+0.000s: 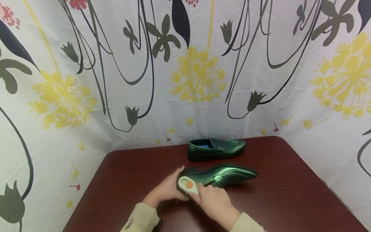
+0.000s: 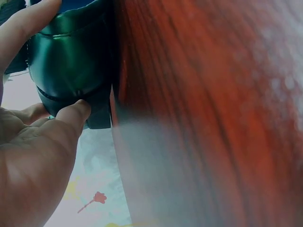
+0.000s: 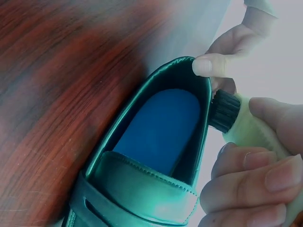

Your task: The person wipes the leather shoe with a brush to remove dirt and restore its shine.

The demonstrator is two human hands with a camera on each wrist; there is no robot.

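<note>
A shiny green loafer is tipped on its side over the table. At its heel, my left hand grips the shoe, the thumb and fingers set around the back of it. My right hand holds a small brush with a pale green handle bearing an orange spot. In the right wrist view the brush's black bristles meet the side of the shoe near the heel. The blue insole shows inside the opening. From the left wrist, the heel's back is seen close up.
The matching green loafer stands upright farther back, its toe pointing right. Both are on a dark red-brown wooden table. A white cloth printed with flowers hangs behind and along both sides.
</note>
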